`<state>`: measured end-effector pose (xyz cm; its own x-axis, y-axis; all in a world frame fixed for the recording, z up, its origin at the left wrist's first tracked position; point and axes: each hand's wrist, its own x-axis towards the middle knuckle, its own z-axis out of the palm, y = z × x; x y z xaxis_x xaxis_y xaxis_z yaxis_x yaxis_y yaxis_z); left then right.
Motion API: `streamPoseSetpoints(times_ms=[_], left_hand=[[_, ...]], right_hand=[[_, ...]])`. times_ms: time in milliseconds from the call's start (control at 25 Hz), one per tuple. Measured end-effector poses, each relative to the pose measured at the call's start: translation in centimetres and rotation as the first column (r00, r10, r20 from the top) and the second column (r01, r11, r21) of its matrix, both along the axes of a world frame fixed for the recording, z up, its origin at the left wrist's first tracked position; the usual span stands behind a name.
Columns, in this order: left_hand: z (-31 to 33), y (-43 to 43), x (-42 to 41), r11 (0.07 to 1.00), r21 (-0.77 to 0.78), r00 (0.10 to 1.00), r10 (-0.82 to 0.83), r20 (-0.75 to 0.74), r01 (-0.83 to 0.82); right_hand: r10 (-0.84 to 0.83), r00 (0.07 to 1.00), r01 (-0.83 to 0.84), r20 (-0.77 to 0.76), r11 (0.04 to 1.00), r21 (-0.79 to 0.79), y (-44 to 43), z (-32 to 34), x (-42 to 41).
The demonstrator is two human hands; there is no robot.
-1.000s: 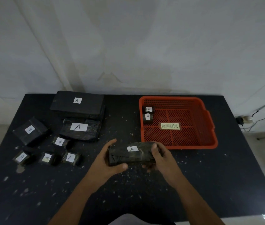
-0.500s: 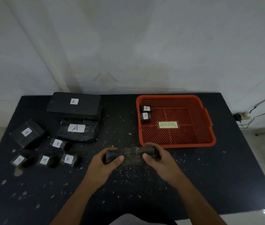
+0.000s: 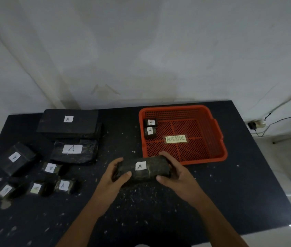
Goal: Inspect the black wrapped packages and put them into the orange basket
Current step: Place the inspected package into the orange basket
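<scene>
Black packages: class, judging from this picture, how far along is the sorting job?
Done: two small packages lie in the orange basket. In hand: left hand and right hand grip one labelled package. Left: seven packages wait on the table.

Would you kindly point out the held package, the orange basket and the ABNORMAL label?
held package [image 3: 156, 171]: head view, dark wrap right of its A label.
orange basket [image 3: 203, 161]: head view, near rim.
ABNORMAL label [image 3: 175, 139]: head view, centre of the paper.
</scene>
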<state>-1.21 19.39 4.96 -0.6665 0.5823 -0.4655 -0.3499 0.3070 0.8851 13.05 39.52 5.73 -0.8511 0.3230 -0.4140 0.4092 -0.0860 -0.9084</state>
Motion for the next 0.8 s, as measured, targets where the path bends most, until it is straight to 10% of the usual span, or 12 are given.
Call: streamPoseSetpoints(times_ms=[400,800], left_hand=[[-0.5,9.5,0.0,0.995,-0.041,0.979,-0.100,-0.180,0.094],[-1.7,15.5,-3.8,0.934,-0.313,0.929,0.048,-0.367,-0.172]], right_hand=[[-0.354,0.931,0.354,0.089,0.935,0.020,7.1,-3.0,0.5],[-0.523,0.852,0.524,0.030,0.852,-0.024,18.5,-5.2,-5.7]])
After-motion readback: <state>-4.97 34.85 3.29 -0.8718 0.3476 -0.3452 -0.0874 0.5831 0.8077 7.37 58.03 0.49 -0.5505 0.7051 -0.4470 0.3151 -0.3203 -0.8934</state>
